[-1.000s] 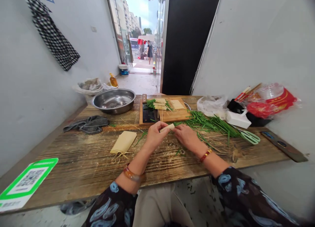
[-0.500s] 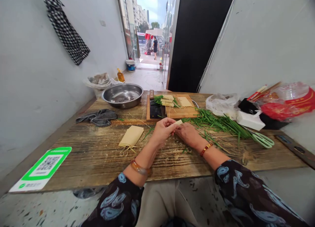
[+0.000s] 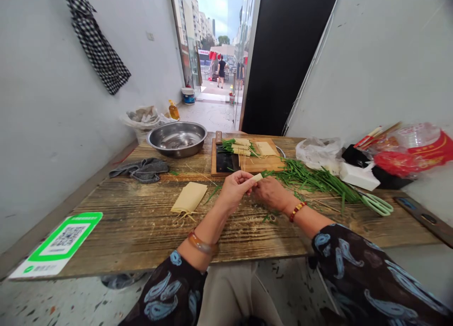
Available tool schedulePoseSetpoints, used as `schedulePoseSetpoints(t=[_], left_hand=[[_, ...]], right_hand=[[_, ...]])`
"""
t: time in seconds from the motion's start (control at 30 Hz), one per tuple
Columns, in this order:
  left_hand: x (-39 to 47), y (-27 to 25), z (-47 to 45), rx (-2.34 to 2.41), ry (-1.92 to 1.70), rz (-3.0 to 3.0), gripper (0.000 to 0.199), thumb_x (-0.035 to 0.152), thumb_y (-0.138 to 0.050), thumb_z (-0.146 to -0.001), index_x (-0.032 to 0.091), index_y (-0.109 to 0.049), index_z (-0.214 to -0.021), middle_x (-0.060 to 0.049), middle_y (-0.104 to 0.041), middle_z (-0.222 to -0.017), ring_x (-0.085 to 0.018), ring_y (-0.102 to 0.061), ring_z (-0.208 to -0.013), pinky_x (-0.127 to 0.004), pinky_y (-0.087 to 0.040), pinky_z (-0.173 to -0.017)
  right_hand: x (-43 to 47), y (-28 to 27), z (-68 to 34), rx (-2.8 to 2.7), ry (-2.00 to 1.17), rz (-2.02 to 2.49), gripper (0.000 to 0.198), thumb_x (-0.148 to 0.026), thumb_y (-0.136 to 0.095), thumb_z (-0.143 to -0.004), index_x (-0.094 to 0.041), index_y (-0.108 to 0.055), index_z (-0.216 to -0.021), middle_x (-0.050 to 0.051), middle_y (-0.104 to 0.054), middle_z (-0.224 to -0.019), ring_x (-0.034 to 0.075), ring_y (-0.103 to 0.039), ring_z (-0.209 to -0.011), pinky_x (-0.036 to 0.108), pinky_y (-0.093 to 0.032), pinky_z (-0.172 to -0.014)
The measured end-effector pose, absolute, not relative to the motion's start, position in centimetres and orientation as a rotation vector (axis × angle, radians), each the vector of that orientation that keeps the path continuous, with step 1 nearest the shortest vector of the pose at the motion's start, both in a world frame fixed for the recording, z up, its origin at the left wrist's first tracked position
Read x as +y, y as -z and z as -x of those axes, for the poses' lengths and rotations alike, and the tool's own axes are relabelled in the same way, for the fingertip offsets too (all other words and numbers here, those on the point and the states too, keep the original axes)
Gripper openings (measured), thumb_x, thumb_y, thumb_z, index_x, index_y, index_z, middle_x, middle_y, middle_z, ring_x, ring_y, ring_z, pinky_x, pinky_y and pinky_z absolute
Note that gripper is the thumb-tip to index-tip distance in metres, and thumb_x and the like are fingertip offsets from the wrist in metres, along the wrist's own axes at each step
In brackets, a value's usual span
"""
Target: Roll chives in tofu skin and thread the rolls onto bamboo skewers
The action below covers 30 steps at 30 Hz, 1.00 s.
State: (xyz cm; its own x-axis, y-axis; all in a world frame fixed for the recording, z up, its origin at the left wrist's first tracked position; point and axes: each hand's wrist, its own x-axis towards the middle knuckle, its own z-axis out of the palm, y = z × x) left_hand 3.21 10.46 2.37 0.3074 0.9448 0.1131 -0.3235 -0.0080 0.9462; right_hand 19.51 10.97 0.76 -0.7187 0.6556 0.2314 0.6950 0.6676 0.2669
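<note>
My left hand (image 3: 232,190) is closed around a small rolled tofu sheet (image 3: 257,177), and green stalks stick out of its right end. Close against that end is my right hand (image 3: 272,194), its fingers pinched together; what they grip is hidden. Left of my hands lies a stack of flat tofu sheets (image 3: 190,196). Beyond them, a wooden cutting board (image 3: 264,164) bears several skewered rolls (image 3: 242,146) with greens, another pale sheet stack (image 3: 265,148) and a cleaver (image 3: 224,161). Cut green chives (image 3: 307,176) spread to the right of my hands.
A steel basin (image 3: 177,139) and a grey cloth (image 3: 141,170) sit on the left of the wooden table (image 3: 141,231). A QR-code card (image 3: 60,243) is at the front left. Green-handled scissors (image 3: 378,204), plastic bags (image 3: 318,151) and a white box (image 3: 359,176) lie at right.
The roll stays in my left hand. My right hand has shifted very slightly to the right, and more green shows at the roll's end. The view has tilted a little.
</note>
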Motion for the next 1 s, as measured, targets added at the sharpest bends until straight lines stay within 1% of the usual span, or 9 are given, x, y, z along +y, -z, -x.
schedulePoseSetpoints(t=[0.17, 0.23, 0.33, 0.43, 0.53, 0.63, 0.83, 0.93, 1.0], left_hand=[[10.5, -2.4, -3.2, 0.74, -1.165, -1.182, 0.027, 0.032, -0.075, -0.066, 0.013, -0.06, -0.078, -0.001, -0.065, -0.066, -0.007, -0.051, -0.052, -0.018, -0.037, -0.047], [10.5, -2.3, -3.1, 0.759, -1.165, -1.199, 0.027, 0.032, -0.074, -0.067, 0.014, -0.06, -0.079, -0.001, -0.064, -0.066, -0.007, -0.05, -0.052, -0.018, -0.037, -0.047], [10.5, -2.3, -3.2, 0.782, -1.147, -1.234, 0.029, 0.035, -0.074, -0.067, 0.014, -0.06, -0.08, 0.0, -0.063, -0.065, -0.007, -0.05, -0.051, -0.019, -0.038, -0.048], [10.5, -2.2, -3.4, 0.816, -1.137, -1.273, 0.029, 0.035, -0.075, -0.065, 0.014, -0.06, -0.079, 0.001, -0.062, -0.063, -0.007, -0.049, -0.051, -0.019, -0.038, -0.048], [10.3, -2.1, -3.6, 0.87, -1.133, -1.337, 0.025, 0.032, -0.074, -0.065, 0.014, -0.061, -0.077, 0.002, -0.058, -0.06, -0.006, -0.046, -0.049, -0.019, -0.034, -0.046], [10.2, -1.9, -3.9, 0.915, -1.118, -1.417, 0.02, 0.029, -0.072, -0.065, 0.014, -0.062, -0.075, 0.003, -0.057, -0.058, -0.006, -0.045, -0.049, -0.019, -0.033, -0.046], [10.2, -1.4, -4.3, 0.967, -1.083, -1.573, 0.014, 0.026, -0.069, -0.067, 0.015, -0.062, -0.073, 0.001, -0.06, -0.064, -0.01, -0.05, -0.058, -0.021, -0.037, -0.054], [10.1, -1.4, -4.5, 0.994, -1.068, -1.629, 0.012, 0.023, -0.068, -0.067, 0.016, -0.062, -0.073, 0.001, -0.063, -0.069, -0.011, -0.053, -0.062, -0.022, -0.04, -0.059], [10.1, -1.3, -4.5, 1.016, -1.055, -1.663, 0.01, 0.022, -0.067, -0.067, 0.016, -0.062, -0.073, 0.0, -0.063, -0.069, -0.011, -0.054, -0.063, -0.022, -0.04, -0.06]], right_hand=[[9.1, -3.0, -23.3, -2.577, 0.546, 1.415, 0.021, -0.018, -0.042, -0.09, -0.014, -0.062, -0.094, 0.01, -0.063, -0.082, 0.02, -0.056, -0.077, 0.032, -0.041, -0.071], [7.6, -3.3, -25.1, -2.412, 0.482, 1.541, 0.02, -0.018, -0.042, -0.089, -0.015, -0.061, -0.097, 0.009, -0.063, -0.084, 0.019, -0.057, -0.077, 0.03, -0.041, -0.068], [5.0, -2.8, -26.6, -2.098, 0.231, 1.564, 0.029, -0.018, -0.042, -0.087, -0.017, -0.057, -0.112, 0.008, -0.064, -0.092, 0.018, -0.058, -0.078, 0.028, -0.044, -0.069], [2.5, -1.7, -26.0, -1.815, -0.157, 1.481, 0.034, -0.02, -0.041, -0.085, -0.018, -0.056, -0.116, 0.003, -0.061, -0.081, 0.014, -0.054, -0.063, 0.026, -0.044, -0.06], [0.5, -0.2, -24.2, -1.595, -0.5, 1.389, 0.039, -0.02, -0.04, -0.084, -0.02, -0.053, -0.121, 0.0, -0.056, -0.076, 0.011, -0.046, -0.053, 0.022, -0.039, -0.049], [-1.1, 1.2, -22.4, -1.474, -0.614, 1.366, 0.039, -0.023, -0.041, -0.086, -0.021, -0.053, -0.123, -0.002, -0.052, -0.071, 0.01, -0.042, -0.051, 0.021, -0.035, -0.046], [-2.0, 2.7, -21.0, -1.401, -0.75, 1.383, 0.028, -0.034, -0.046, -0.089, -0.02, -0.061, -0.108, -0.003, -0.051, -0.062, 0.01, -0.044, -0.046, 0.021, -0.035, -0.043], [-1.3, 2.7, -21.0, -1.381, -0.838, 1.364, 0.02, -0.032, -0.048, -0.087, -0.019, -0.061, -0.093, -0.002, -0.054, -0.065, 0.009, -0.047, -0.045, 0.021, -0.037, -0.043], [-0.8, 2.5, -21.0, -1.43, -0.82, 1.362, 0.018, -0.029, -0.048, -0.085, -0.018, -0.062, -0.091, -0.001, -0.057, -0.067, 0.009, -0.049, -0.048, 0.021, -0.039, -0.045]])
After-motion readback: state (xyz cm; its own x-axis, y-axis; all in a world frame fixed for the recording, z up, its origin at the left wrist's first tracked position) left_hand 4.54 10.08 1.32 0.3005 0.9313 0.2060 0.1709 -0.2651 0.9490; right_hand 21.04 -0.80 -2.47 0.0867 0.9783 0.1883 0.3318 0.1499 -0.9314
